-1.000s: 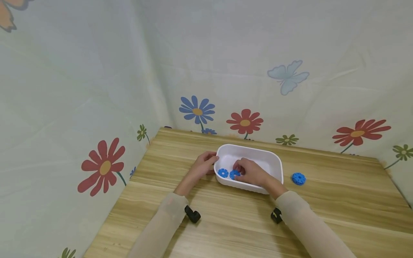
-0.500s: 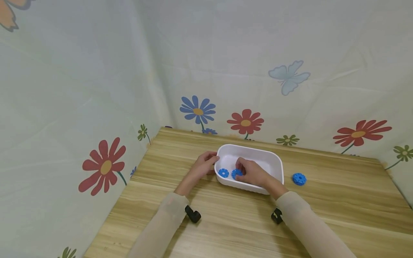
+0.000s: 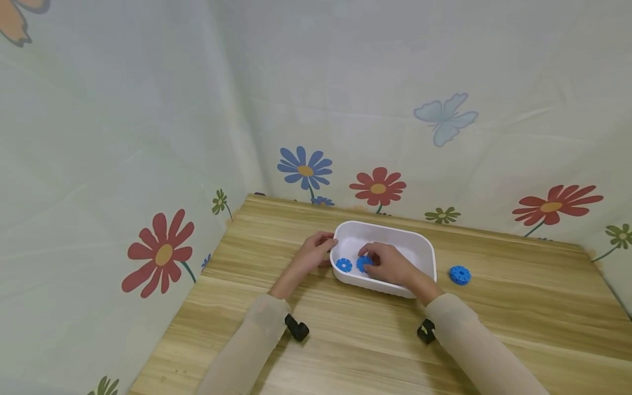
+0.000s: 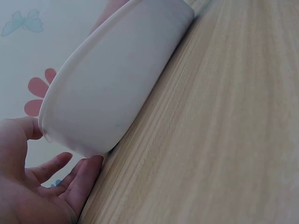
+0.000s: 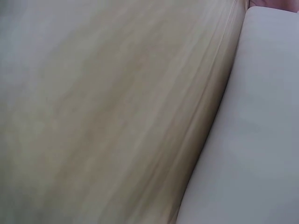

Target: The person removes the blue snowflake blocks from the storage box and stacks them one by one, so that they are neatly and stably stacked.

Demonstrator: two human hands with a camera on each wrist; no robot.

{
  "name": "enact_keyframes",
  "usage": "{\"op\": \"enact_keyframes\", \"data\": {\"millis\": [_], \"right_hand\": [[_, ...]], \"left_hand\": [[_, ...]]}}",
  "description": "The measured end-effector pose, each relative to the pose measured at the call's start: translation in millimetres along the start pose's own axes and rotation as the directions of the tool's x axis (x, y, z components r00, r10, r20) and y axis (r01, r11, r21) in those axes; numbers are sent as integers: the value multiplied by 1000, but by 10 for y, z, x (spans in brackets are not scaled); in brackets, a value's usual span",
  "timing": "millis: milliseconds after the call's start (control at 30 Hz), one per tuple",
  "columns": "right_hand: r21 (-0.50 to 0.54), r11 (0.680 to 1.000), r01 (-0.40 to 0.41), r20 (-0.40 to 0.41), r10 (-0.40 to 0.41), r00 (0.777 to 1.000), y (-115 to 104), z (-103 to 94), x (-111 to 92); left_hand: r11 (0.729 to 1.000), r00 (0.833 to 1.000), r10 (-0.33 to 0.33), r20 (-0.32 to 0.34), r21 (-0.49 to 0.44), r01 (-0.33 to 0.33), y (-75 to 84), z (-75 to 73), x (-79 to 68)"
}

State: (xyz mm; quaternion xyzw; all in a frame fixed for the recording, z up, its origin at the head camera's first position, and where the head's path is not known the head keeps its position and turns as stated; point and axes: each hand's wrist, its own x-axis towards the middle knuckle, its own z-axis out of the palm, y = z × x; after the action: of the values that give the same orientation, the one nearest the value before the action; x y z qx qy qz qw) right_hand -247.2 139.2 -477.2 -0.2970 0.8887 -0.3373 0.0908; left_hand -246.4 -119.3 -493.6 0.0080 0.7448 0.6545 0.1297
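A white plastic tray (image 3: 390,288) with rounded corners stands on the wooden table. My left hand (image 3: 315,251) holds its left end; in the left wrist view the thumb is at the tray's rim and the fingertips are low against its wall. Reaching inside the tray, my right hand (image 3: 389,264) pinches a blue notched snowflake disc (image 3: 363,262) between thumb and fingers. Another blue snowflake disc (image 3: 343,265) lies flat at the tray's left end. In the right wrist view the tray's outer wall (image 5: 252,116) hides my right hand.
To the right of the tray, a small pile of blue snowflake discs (image 3: 460,275) lies on the wooden table (image 3: 355,340). A flower-printed cloth (image 3: 336,99) hangs behind and to the left, close along the table's back edge. A black wrist mount (image 3: 297,328) sticks out below the left sleeve.
The disc pinched in my right hand has shifted very slightly right, away from the disc lying beside it. My left hand and the tray keep their places; the head view has drifted a little.
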Motion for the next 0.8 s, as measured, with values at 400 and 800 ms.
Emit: {"op": "enact_keyframes", "data": {"millis": [400,800], "right_hand": [[-51,998,-41,12,42,999,-50,-26,-15],[-183,983,-13,25,18,1000,-26,-119,-57]], "left_hand": [[1000,1000,14,3,-14,-14,-28,2,10],[1000,1000,20,3,-14,-20,8,13,-24]]}}
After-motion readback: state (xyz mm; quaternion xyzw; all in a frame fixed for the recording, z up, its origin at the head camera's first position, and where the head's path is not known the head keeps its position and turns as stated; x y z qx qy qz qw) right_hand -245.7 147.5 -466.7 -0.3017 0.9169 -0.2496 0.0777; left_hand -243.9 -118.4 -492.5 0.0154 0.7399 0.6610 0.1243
